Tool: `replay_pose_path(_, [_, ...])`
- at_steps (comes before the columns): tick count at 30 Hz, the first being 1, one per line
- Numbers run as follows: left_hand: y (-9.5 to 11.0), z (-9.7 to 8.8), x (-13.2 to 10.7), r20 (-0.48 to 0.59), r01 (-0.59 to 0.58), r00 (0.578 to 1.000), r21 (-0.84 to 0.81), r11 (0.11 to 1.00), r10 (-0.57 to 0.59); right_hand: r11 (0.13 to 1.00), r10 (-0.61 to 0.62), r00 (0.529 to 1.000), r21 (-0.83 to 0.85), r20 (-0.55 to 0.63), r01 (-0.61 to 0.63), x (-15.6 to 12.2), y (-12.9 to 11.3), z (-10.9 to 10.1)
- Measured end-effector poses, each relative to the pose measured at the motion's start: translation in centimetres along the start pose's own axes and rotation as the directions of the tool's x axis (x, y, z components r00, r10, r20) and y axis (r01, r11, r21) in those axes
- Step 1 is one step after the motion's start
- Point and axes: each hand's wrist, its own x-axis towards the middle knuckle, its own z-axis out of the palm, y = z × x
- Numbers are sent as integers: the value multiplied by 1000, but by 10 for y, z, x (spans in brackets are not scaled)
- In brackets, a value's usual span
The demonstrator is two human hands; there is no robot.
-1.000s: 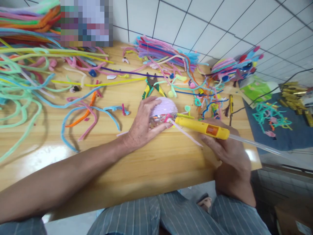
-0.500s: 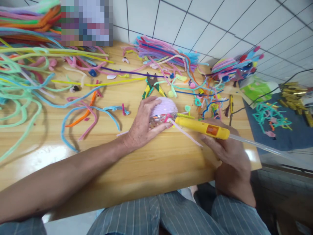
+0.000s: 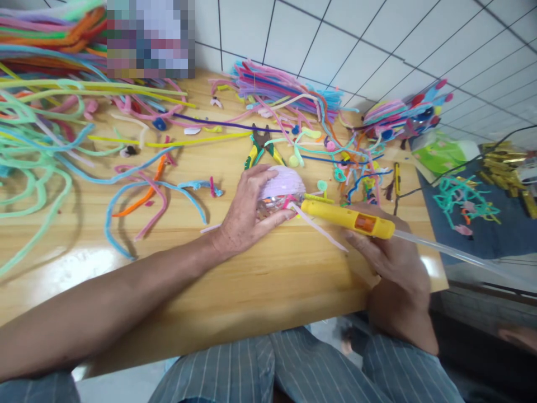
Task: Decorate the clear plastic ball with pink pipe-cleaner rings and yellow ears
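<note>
My left hand (image 3: pixel 247 210) is wrapped round a small dome wound from lilac pipe cleaner (image 3: pixel 284 183), pressing it onto the wooden table (image 3: pixel 260 280). A pale pink strand (image 3: pixel 319 226) trails from the dome toward the table's front. My right hand (image 3: pixel 388 254) grips a yellow glue gun (image 3: pixel 348 218), its nozzle touching the dome's lower right edge. A clear glue stick (image 3: pixel 444 253) sticks out of the gun's back, past the table edge.
Green-handled pliers (image 3: pixel 260 148) lie just behind the dome. Loose pipe cleaners (image 3: pixel 138 184) of many colours are strewn left and behind, with bundles (image 3: pixel 277 84) against the tiled wall. A finished colourful piece (image 3: pixel 403 117) and a blue mat (image 3: pixel 474 224) lie at right.
</note>
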Motion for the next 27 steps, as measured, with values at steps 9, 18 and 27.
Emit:
replay_pose_path(9, [0,0,1,-6,-20,1000,-16,1000,20,1000,-7,1000,-15,-12,6,0,-1,0])
replay_pose_path(18, [-1,1,-1,-4,18,1000,17,1000,-18,999,24,1000,25,-4,-24,2,-3,1])
replay_pose_path(27, [0,1,-1,-13,-4,1000,-21,1000,3,999,-11,1000,42,4,11,5,-3,-1])
